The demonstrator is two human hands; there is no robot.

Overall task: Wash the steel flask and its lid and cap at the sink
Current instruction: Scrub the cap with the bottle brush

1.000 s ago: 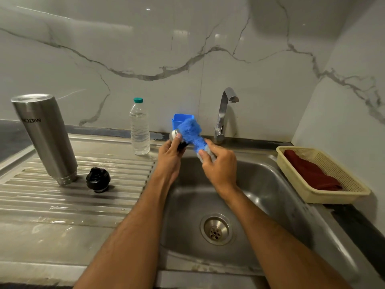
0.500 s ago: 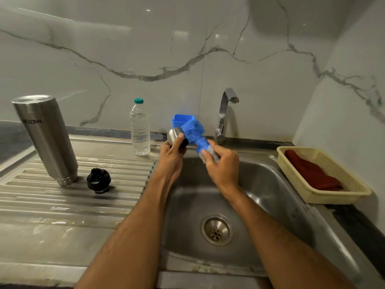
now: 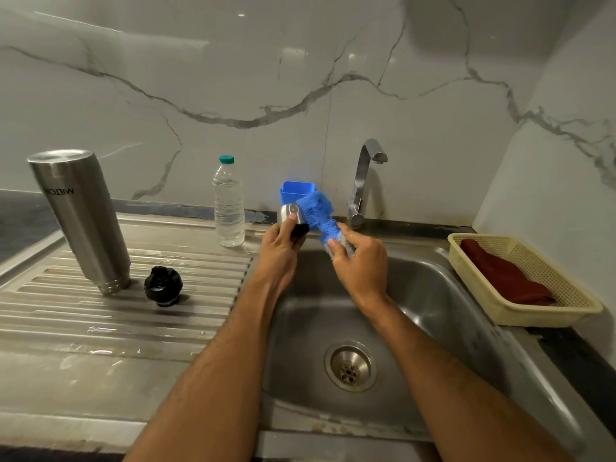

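My left hand [image 3: 281, 243] grips the small steel cap [image 3: 290, 215] of the flask above the back edge of the sink [image 3: 433, 295]. My right hand [image 3: 361, 261] holds a blue scrubbing brush [image 3: 316, 213] by its lower end, with the blue bristles pressed against the cap. The steel flask [image 3: 81, 218] stands upside down on the ribbed drainboard [image 3: 116, 315] at the left. Its black lid [image 3: 163, 286] sits on the drainboard just to the right of the flask.
A clear water bottle [image 3: 228, 203] with a green top stands behind the drainboard. A blue holder [image 3: 296, 191] sits behind my hands and the tap [image 3: 365, 181] rises to its right, with no water running. A cream basket [image 3: 533, 308] with a red cloth [image 3: 503, 276] sits right of the sink.
The cap in my left hand has turned and come more into sight, and the brush has shifted slightly up and right against it. Flask and lid have not moved.
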